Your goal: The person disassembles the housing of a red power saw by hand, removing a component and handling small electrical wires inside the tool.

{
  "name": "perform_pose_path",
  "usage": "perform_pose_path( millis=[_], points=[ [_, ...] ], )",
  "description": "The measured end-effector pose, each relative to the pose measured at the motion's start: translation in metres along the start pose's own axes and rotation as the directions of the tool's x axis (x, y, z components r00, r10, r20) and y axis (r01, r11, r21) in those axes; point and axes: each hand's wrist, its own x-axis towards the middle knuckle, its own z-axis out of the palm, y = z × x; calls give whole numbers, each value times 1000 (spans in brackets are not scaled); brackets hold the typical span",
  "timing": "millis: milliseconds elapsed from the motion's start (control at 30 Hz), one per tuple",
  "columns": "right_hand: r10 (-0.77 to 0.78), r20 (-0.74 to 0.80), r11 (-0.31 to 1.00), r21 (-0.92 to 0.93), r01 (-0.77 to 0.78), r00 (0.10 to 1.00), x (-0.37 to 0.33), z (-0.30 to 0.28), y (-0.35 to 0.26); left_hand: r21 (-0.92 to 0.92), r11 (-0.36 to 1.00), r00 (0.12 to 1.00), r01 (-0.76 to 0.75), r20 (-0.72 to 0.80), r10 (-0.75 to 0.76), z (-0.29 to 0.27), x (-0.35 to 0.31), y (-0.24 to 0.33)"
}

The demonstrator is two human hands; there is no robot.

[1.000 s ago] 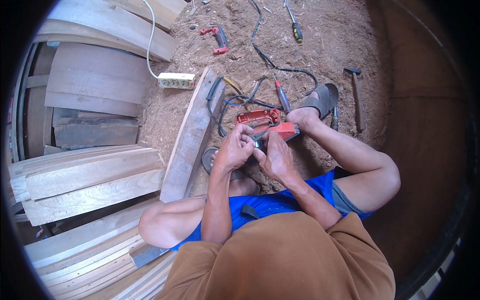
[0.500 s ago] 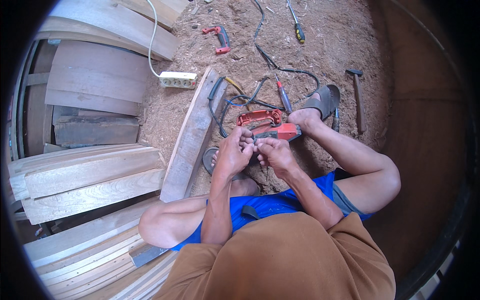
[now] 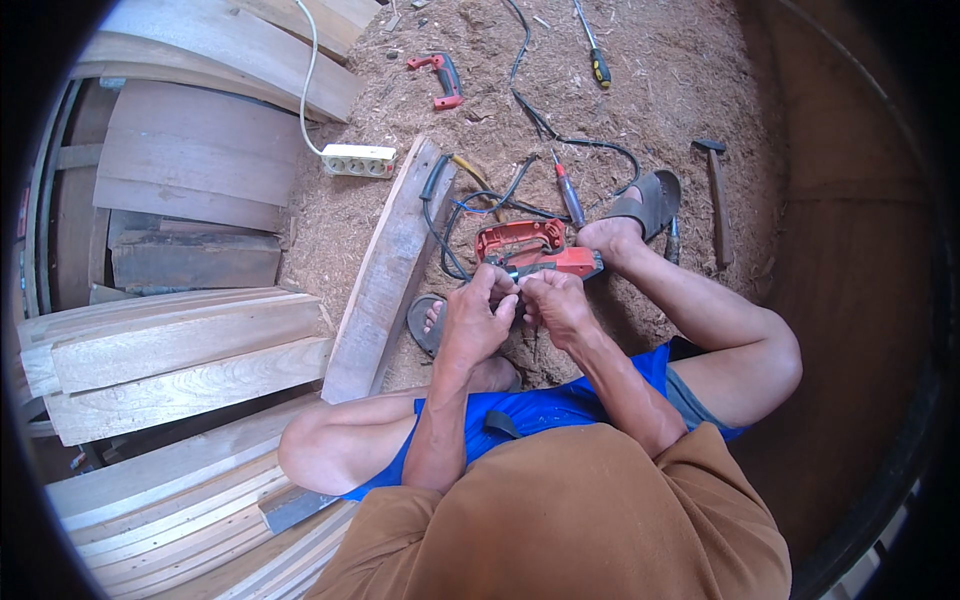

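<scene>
In the head view, the left hand [image 3: 476,312] and right hand [image 3: 561,308] nearly meet, thumbs and fingers drawn narrow at a small shiny part [image 3: 514,275]; I cannot tell which hand grips it, or how it points. Just beyond, between the feet, lies the red power tool [image 3: 573,262], long axis roughly left to right, one end near the right heel [image 3: 597,236].

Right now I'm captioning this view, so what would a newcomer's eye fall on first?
Probably the red power tool at the centre, its handle opened up, just beyond the left hand and right hand, which are close together. Then the bright blue shorts below the hands, and a loose red-and-black handle shell on the sawdust near the top.
</scene>
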Motion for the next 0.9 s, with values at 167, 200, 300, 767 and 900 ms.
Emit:
perform_pose_path(
  millis=[167, 200, 300, 767, 900],
  points=[
    [-45, 7, 999, 9, 45, 999, 1, 1, -1, -168, 967, 980, 191, -22, -198, -9, 6, -10],
    [-45, 9, 999, 8, 45, 999, 1, 1, 0, -161, 966, 972, 203, -83, -218, -8, 9, -12],
    [-52, 40, 998, 26, 51, 998, 6, -3, 6, -348, 915, 964, 204, -90, -249, -2, 13, -31],
    [-118, 128, 993, 0, 119, 985, 4, -8, 8, 139, 987, 970, -80, 238, 45, -1, 31, -44],
    [-66, 111, 996, -46, 72, 992, 2, -13, 5, 104, 994, 950, 34, 304, -65, -3, 37, -38]
  ],
)
